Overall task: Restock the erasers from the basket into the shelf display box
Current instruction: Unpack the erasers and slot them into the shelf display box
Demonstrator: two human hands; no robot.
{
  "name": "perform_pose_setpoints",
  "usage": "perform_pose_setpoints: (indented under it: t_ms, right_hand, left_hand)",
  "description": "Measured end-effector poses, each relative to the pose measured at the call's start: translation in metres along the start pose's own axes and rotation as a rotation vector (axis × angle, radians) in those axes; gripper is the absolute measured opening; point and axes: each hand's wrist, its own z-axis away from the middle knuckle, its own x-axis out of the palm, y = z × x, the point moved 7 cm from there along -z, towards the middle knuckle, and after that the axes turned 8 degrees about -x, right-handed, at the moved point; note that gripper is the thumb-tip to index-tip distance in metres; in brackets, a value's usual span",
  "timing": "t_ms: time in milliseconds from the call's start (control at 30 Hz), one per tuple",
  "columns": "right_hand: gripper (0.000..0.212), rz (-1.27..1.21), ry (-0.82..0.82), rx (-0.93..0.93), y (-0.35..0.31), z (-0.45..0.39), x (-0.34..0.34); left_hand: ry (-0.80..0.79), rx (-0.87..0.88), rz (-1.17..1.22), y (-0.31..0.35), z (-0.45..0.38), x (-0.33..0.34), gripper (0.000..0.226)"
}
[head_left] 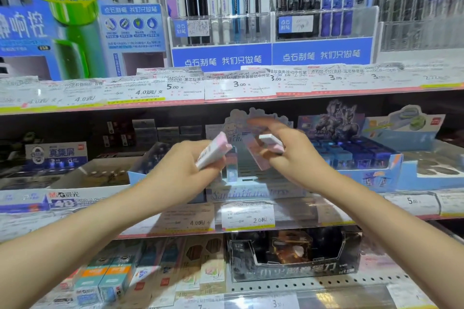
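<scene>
1. Head view: left hand [185, 168] grips a pink-white eraser stack [213, 150]; right hand [281, 150] pinches another eraser [272, 144], at 12 o'clock over the display box [251, 190].
2. Restocking seems midway; the box's fill is blurred, and the basket is unseen.

Bright, even store light, probably from overhead; dim recess behind the middle shelf [75, 133]. Glare on the price tag strips [226, 85]. Motion blur on both hands, soft overall. Wide-angle bending at edges, corners smeared
</scene>
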Motion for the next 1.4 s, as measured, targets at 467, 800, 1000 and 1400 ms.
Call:
perform_pose_setpoints:
  t_ms: [467,800,1000,1400]
  right_hand:
    - [0.017,0.034,0.016,0.155,0.036,-0.027,0.023]
    - [0.028,0.028,-0.111,0.222,0.041,-0.021,0.038]
    - [0.017,0.136,0.023,0.062,0.029,-0.021,0.027]
    - [0.039,0.169,0.013,0.122,0.037,-0.025,0.028]
  left_hand:
    - [-0.274,0.104,-0.635,-0.017,0.0,0.019,0.072]
    - [-0.342,0.185,-0.221,-0.012,-0.001,0.012,0.033]
    - [-0.356,0.165,-0.201,-0.017,-0.002,0.012,0.018]
    - [-0.357,0.148,-0.169,-0.017,-0.002,0.012,0.014]
